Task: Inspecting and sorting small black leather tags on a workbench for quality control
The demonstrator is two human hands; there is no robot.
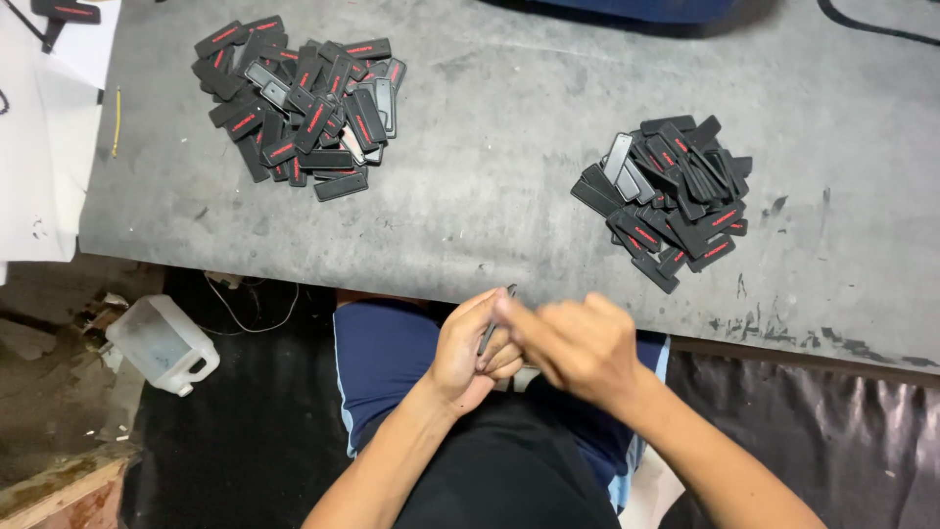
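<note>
below table edge, left hand point(468, 351) fingers clamp dark strip point(494, 323); right hand point(578, 343) blurred, grip unclear.

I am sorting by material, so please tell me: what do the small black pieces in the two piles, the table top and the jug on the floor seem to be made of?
The black pieces look like matte moulded plastic or rubber, with red marks; a few show grey, glossier faces. The table top seems to be a worn grey sheet, scuffed and stained. The jug looks like translucent white plastic.
</note>
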